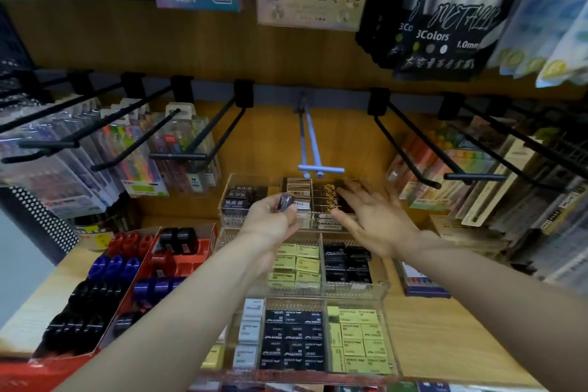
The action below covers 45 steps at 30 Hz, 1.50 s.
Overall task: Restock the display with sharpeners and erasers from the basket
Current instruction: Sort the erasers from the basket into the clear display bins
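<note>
- Both bare forearms reach forward over a clear tiered display (386, 291) of small boxed erasers, the landmark for everything here.
- The left hand (273, 222) is raised above the display's middle tier, thumb and fingers curled around a small dark sharpener (285, 201) held upright.
- The right hand (370, 216) is spread wide with straight fingers, holding nothing; its fingertips (345, 192) touch dark boxes with gold marks (327, 197) in the right compartment of the display's top tier.
- The top tier also holds black boxes (238, 197) at its left and tan barcoded boxes (299, 189) in its centre.
- The middle tier holds yellow erasers (307, 261) beside black ones (346, 262); the lowest tier has white, black and yellow rows.
- Left of the display, red cardboard trays (187, 259) carry round sharpeners in red, blue and black.
- The display stands on a light wooden shelf (445, 337) against a wooden back panel.
- Above the display, black hooks (206, 137) and one pale hook (313, 149) jut from a rail; packs of pens hang either side.
- Higher up, readable packaging says "Colors", "3Colors", "1.0mm" and "METALLIC"; the box print is too small to read.
</note>
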Each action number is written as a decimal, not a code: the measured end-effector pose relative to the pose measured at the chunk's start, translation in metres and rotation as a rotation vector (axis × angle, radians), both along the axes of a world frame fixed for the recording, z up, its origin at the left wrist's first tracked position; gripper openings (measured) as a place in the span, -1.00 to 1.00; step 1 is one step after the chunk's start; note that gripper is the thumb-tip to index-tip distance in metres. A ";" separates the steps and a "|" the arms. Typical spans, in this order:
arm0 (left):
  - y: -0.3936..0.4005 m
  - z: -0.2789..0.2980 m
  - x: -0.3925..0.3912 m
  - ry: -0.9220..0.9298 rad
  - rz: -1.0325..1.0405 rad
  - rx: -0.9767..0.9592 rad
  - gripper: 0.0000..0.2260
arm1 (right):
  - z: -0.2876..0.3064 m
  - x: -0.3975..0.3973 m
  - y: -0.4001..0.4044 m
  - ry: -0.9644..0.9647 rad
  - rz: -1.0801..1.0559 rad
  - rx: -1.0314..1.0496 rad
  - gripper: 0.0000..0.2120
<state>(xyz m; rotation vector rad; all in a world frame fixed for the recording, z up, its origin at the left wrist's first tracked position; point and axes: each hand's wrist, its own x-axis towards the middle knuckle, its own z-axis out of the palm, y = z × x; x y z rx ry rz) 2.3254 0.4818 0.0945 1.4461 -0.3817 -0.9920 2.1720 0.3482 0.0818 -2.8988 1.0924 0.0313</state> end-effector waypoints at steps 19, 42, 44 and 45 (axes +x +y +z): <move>0.008 0.003 -0.015 -0.353 -0.089 -0.220 -0.73 | -0.004 0.001 0.005 0.020 -0.091 -0.033 -0.35; 0.004 -0.023 -0.016 -1.319 -0.526 0.425 -0.26 | 0.034 0.004 0.000 -0.429 -0.429 0.215 -0.66; 0.003 -0.030 -0.010 -1.410 -0.616 0.522 -0.23 | 0.034 0.006 -0.012 -0.327 -0.391 0.160 -0.63; 0.002 -0.031 -0.009 -1.414 -0.615 0.531 -0.23 | 0.036 0.008 -0.015 -0.274 -0.360 0.149 -0.65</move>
